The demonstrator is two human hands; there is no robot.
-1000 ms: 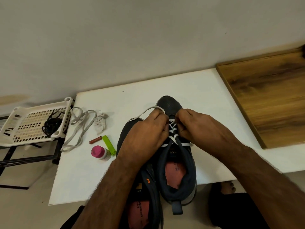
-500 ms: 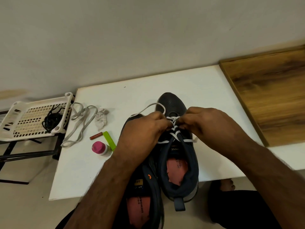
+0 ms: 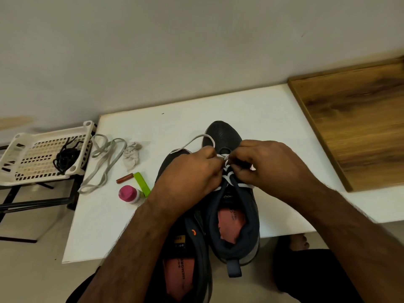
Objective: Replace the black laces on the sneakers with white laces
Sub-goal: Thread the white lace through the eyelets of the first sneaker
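Two dark sneakers stand side by side on the white table (image 3: 251, 106), toes away from me. The right sneaker (image 3: 235, 226) carries a white lace (image 3: 227, 177) crossed through its upper eyelets. My left hand (image 3: 192, 171) and my right hand (image 3: 269, 165) meet over its tongue, each pinching that lace near the eyelets. A loop of the lace (image 3: 196, 138) arcs up and left past the toe. The left sneaker (image 3: 188, 265) lies mostly under my left forearm. A loose white lace (image 3: 105, 162) lies on the table at the left. Black laces (image 3: 64, 157) sit bundled in a white basket (image 3: 26, 171).
Next to the loose lace lie a crumpled grey cloth (image 3: 132, 155), a small brown stick (image 3: 124, 178), a green strip (image 3: 142, 186) and a pink-capped bottle (image 3: 129, 194). A wooden board (image 3: 358, 119) adjoins the table at the right. The basket stands on a black frame left of the table.
The view has shifted slightly. Both hands stay at the eyelets of the right sneaker, working the white lace; the loop past the toe has grown a little.
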